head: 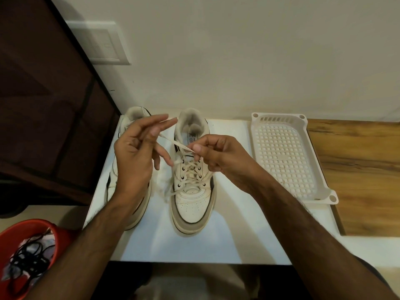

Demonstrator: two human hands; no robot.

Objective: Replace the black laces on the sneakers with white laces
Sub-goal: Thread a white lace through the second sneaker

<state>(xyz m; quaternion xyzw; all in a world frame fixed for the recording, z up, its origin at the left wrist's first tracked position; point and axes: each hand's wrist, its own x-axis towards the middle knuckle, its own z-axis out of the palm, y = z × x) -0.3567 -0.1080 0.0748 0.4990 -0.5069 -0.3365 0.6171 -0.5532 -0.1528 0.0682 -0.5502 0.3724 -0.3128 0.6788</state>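
Two white sneakers stand on a white board [227,234], toes toward me. The right sneaker [192,204] is threaded with a white lace [176,144] through several eyelets. My left hand [135,152] is raised over the left sneaker [138,213] and pinches one end of that lace between thumb and fingers. My right hand [213,151] pinches the lace above the right sneaker's tongue, so a stretch of it runs taut between both hands. A loose lace tail [171,192] hangs beside the right sneaker. The left sneaker is mostly hidden by my left hand and forearm.
A red bowl [59,237] at bottom left holds a tangle of black laces [28,258]. A white perforated plastic tray [285,156] lies to the right, partly on a wooden tabletop [357,169]. A dark cabinet [43,105] stands at the left; the wall is just behind the shoes.
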